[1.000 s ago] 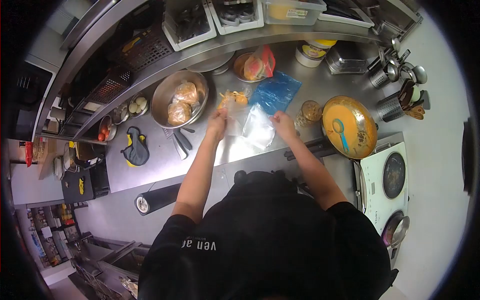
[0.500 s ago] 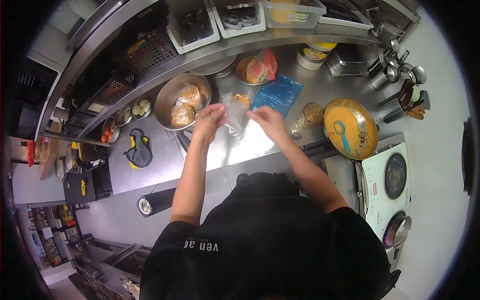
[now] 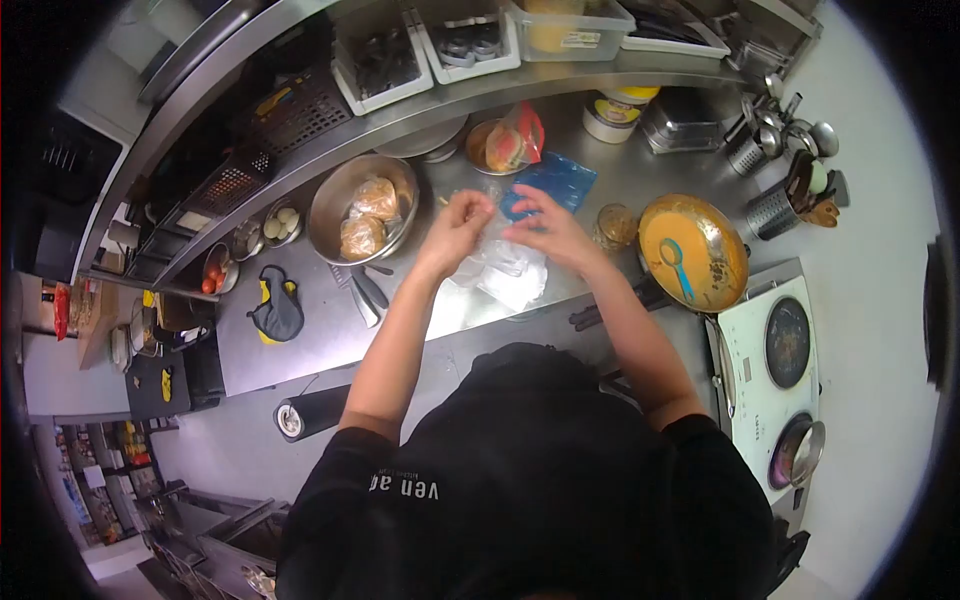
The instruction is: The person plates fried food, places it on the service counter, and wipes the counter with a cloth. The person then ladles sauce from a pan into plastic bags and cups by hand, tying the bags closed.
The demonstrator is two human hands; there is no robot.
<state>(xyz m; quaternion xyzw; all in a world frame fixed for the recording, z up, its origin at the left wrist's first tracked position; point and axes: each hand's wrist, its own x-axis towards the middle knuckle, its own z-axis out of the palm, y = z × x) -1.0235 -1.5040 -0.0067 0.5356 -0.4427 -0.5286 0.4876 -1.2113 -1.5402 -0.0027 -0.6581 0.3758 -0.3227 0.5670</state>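
Over the steel counter, my left hand (image 3: pixel 460 232) is closed, thumb and fingers pinching the edge of a clear plastic bag (image 3: pixel 496 232). My right hand (image 3: pixel 552 235) is just to the right of it, fingers spread and curved near the bag; I see nothing gripped in it. Below both hands lies crumpled clear plastic (image 3: pixel 515 278), bright with glare. A blue plastic sheet (image 3: pixel 568 186) lies flat just beyond my right hand. Left of my left hand, a steel bowl (image 3: pixel 330 205) holds two orange-brown portions (image 3: pixel 375 199) wrapped in clear plastic.
A pan of orange sauce (image 3: pixel 650 235) with a blue spoon (image 3: pixel 681 270) stands right, beside a jar (image 3: pixel 614 226) and a two-plate cooker (image 3: pixel 750 400). Behind is a small bowl (image 3: pixel 480 150) with a red-edged bag. A knife (image 3: pixel 368 290) and a grey-and-yellow mitt (image 3: pixel 278 308) lie left.
My left hand has moved right and my right hand's fingers have spread from a pinch. The bag, hanging upright between the hands before, is now lower and partly behind my left fingers.
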